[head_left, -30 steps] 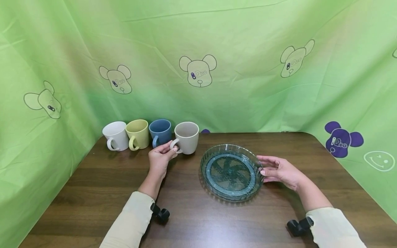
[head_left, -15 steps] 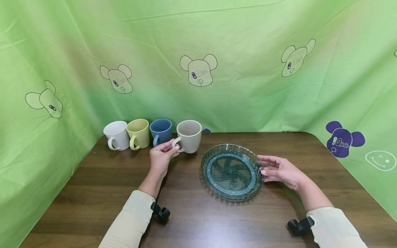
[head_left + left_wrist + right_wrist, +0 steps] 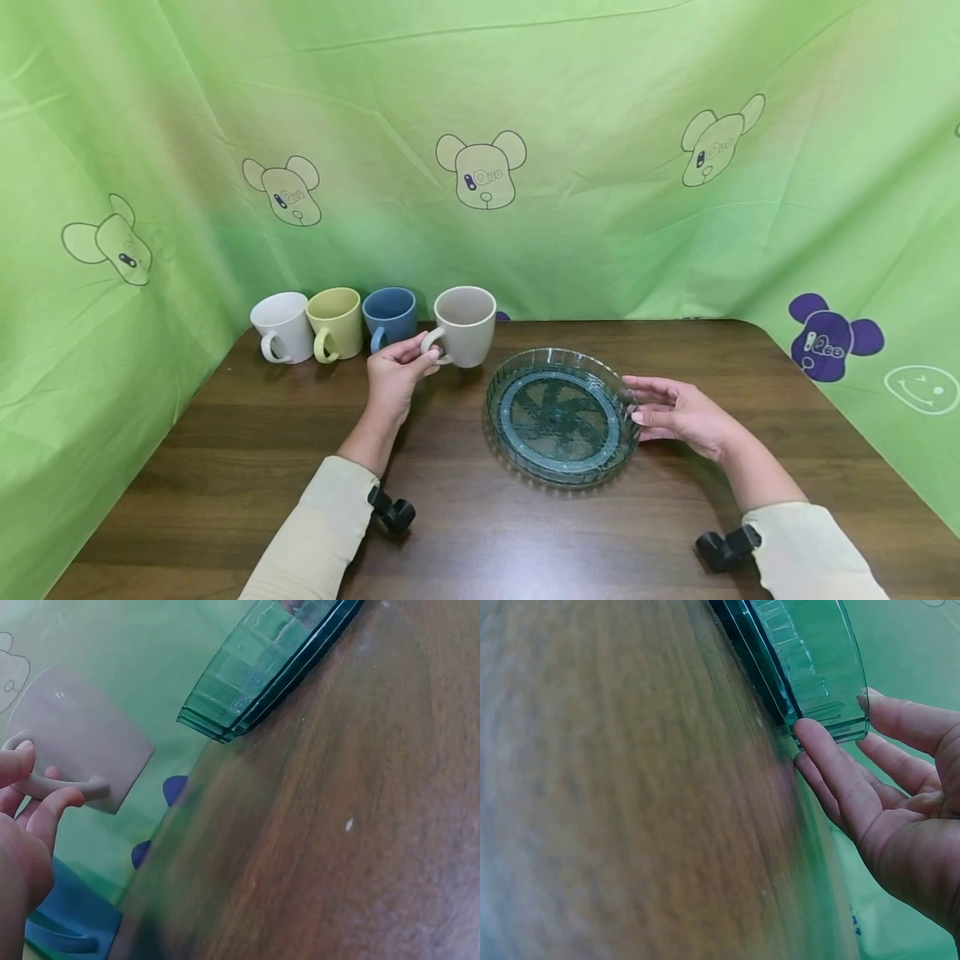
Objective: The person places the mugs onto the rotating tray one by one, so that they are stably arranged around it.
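Note:
My left hand (image 3: 392,382) pinches the handle of a light grey mug (image 3: 465,327), thumb and fingers on either side of it. In the left wrist view the mug (image 3: 82,735) is upright and raised off the table. To its right sits a round, clear green glass dish (image 3: 558,479) with a ribbed wall and nothing in it. My right hand (image 3: 678,417) holds the dish's right side. The right wrist view has fingertips (image 3: 810,735) at the base of the dish wall (image 3: 817,667) and another digit at its rim.
A white mug (image 3: 283,329), a yellow mug (image 3: 335,325) and a blue mug (image 3: 390,317) stand in a row at the back left, handles toward me. Behind the wooden table (image 3: 465,533) hangs a green patterned cloth (image 3: 585,242), which also runs along both sides.
My left hand has raised the light grey mug and carried it a little to the right, away from the blue mug. The right hand and the glass dish stay put.

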A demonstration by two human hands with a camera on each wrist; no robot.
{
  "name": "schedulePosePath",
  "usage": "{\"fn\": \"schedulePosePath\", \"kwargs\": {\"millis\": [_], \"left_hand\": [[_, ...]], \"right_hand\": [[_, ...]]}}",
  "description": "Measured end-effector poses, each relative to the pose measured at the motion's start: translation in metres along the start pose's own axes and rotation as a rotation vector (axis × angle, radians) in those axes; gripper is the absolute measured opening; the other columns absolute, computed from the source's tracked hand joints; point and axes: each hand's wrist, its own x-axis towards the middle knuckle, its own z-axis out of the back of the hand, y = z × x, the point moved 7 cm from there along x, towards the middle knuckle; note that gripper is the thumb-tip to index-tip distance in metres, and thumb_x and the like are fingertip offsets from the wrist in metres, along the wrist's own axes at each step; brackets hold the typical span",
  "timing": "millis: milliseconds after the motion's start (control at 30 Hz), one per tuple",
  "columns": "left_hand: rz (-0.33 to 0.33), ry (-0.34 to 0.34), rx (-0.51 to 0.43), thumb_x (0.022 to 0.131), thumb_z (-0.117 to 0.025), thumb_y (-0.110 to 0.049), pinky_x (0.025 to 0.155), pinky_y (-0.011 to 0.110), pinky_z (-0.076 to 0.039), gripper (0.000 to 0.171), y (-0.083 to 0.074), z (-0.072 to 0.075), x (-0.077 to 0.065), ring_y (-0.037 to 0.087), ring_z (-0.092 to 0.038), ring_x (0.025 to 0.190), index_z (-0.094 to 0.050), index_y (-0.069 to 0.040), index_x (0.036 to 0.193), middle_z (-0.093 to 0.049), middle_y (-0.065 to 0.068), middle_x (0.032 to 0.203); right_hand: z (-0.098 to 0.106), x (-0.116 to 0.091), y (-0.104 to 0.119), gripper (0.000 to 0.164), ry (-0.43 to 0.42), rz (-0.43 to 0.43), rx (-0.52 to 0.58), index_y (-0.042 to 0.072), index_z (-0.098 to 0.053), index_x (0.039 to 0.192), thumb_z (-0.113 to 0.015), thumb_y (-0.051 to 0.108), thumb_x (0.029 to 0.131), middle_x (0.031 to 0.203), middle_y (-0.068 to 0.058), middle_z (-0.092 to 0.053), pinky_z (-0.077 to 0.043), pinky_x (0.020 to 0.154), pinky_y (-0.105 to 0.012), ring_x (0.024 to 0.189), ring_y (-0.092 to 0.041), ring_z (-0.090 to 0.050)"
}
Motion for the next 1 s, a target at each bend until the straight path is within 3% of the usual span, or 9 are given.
{"fn": "schedulePosePath", "kwargs": {"millis": [400,700,1000], "left_hand": [[-0.012,0.048,-0.028,0.078,-0.067,0.022,0.064,0.028,-0.06,0.039,-0.005,-0.01,-0.001,0.015,-0.071,0.075,-0.059,0.02,0.115,-0.059,0.039,0.11],[0.001,0.112,-0.02,0.078,-0.067,0.022,0.065,0.03,-0.061,0.037,-0.006,-0.023,0.001,0.018,-0.071,0.075,-0.06,0.02,0.114,-0.061,0.038,0.107],[0.046,0.18,0.019,0.08,-0.067,0.02,0.067,0.032,-0.061,0.035,-0.003,-0.037,0.002,0.033,-0.071,0.087,-0.062,0.018,0.115,-0.058,0.04,0.113]], "right_hand": [[-0.002,0.001,0.001,0.071,0.006,-0.002,0.002,-0.015,-0.023,0.145,-0.066,0.002,0.091,0.143,-0.04,-0.03,-0.058,0.083,-0.042,0.104,-0.016,-0.063],[-0.002,0.0,0.002,0.07,0.006,-0.003,-0.001,-0.014,-0.023,0.146,-0.065,0.002,0.092,0.144,-0.041,-0.027,-0.058,0.082,-0.041,0.104,-0.017,-0.063],[0.0,0.0,0.002,0.07,0.004,-0.008,-0.003,-0.013,-0.024,0.146,-0.065,0.002,0.092,0.144,-0.04,-0.028,-0.058,0.082,-0.041,0.104,-0.016,-0.063]]}}
